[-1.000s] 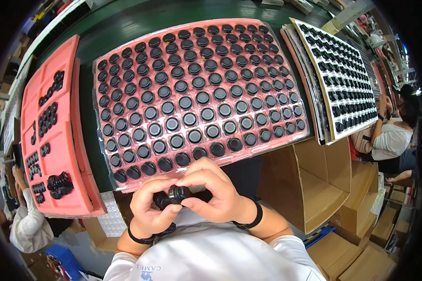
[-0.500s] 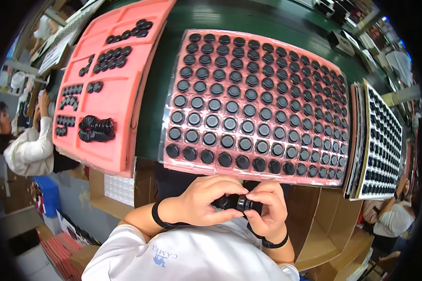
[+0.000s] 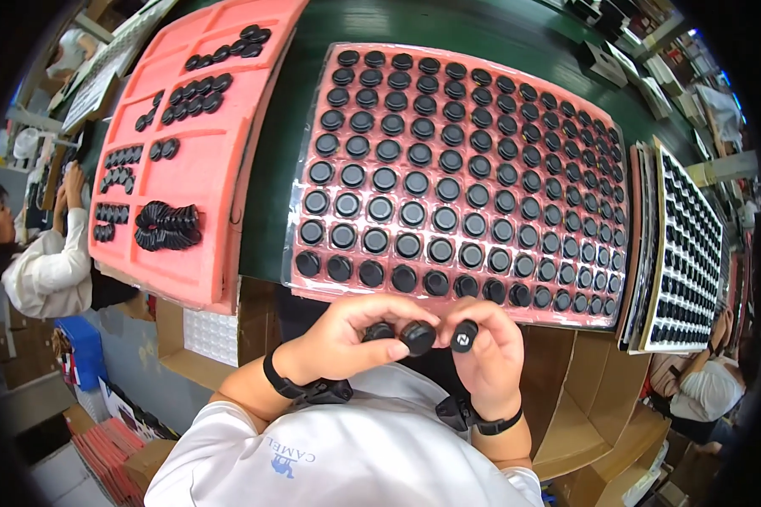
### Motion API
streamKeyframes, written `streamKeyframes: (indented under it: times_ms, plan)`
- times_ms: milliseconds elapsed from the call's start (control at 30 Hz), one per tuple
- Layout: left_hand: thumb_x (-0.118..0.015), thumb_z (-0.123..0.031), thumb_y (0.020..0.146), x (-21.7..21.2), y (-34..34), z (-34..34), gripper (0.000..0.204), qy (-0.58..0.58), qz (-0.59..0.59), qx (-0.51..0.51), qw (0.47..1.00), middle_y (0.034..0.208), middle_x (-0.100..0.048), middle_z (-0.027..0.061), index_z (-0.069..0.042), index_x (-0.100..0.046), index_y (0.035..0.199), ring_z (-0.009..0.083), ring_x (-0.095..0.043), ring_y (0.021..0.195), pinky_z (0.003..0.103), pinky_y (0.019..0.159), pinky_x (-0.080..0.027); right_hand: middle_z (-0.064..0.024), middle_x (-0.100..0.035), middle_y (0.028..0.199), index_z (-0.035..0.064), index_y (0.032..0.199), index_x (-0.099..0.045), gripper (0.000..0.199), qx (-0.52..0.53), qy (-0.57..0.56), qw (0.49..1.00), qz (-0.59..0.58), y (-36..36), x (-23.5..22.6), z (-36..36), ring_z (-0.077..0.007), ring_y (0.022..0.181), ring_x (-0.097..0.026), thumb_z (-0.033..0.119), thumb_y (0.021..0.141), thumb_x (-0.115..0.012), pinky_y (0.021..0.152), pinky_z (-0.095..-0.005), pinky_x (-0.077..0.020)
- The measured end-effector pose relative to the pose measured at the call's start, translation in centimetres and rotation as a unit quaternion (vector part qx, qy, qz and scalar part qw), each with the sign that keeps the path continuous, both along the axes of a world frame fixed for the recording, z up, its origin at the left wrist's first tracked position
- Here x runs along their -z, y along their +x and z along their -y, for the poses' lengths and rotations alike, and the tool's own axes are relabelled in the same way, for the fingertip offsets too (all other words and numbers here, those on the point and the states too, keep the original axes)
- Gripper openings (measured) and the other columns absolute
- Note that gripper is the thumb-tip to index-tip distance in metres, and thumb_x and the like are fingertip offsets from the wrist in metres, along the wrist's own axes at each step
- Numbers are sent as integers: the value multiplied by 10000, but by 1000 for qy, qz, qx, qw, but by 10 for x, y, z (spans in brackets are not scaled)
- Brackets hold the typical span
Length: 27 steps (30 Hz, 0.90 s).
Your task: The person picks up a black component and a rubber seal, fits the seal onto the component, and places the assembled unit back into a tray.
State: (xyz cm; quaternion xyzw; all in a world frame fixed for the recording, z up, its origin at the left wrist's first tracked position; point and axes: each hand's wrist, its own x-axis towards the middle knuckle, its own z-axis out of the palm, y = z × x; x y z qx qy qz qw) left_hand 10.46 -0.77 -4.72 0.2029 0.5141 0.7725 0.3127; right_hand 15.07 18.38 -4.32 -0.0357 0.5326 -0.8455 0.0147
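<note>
Before my chest, my left hand (image 3: 336, 340) is closed around black round parts; one cap-like piece (image 3: 418, 338) sits at the fingertips and another (image 3: 379, 331) lies deeper in the grip. Close beside it, my right hand (image 3: 492, 353) pinches a short black cylinder (image 3: 463, 336) whose end bears a white mark. The two hands are slightly apart. Just beyond them lies a clear plastic tray on pink backing (image 3: 448, 301), filled with rows of black round parts (image 3: 404, 277). What these parts are exactly I cannot make out.
At the left, a pink compartmented foam tray (image 3: 186, 275) holds groups of black round pieces (image 3: 167, 226). A stacked white tray (image 3: 689, 253) with black parts stands at right. Open cardboard boxes (image 3: 596, 389) are below the green table (image 3: 266, 220). A co-worker (image 3: 51, 253) sits at far left.
My hands were together on one black part; now they are apart, each with its own piece. The right one's marked end has turned into view. The trays shift slightly up in the picture.
</note>
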Motion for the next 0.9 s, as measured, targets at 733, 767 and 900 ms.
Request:
streamKeyframes:
  times_ms: [733,767,900]
  plan:
    - [-772,-76,709,-6,-5,-18,438,-131,-377,-141,906,985,-615,128,9,-564,1086,181,-585,787,287,693,-479,-33,-512,880,10,1074,-541,234,105,189,967,-134,-3,8,6,-106,736,-473,118,875,-602,674,-231,-395]
    - [-772,-76,709,-5,-4,-18,438,-114,-379,-130,909,985,-615,128,9,-564,1086,181,-585,787,287,693,-479,-52,-519,887,6,1080,-513,240,61,180,975,-112,-3,9,8,-118,753,-479,149,896,-571,690,-247,-399]
    - [-762,-69,703,-1,3,-11,426,-103,-320,-150,930,970,-620,151,8,-556,1068,193,-583,774,300,706,-481,-68,-531,923,7,1089,-486,196,-10,-110,993,37,-5,1,10,-118,785,-493,98,917,-507,709,-259,-410]
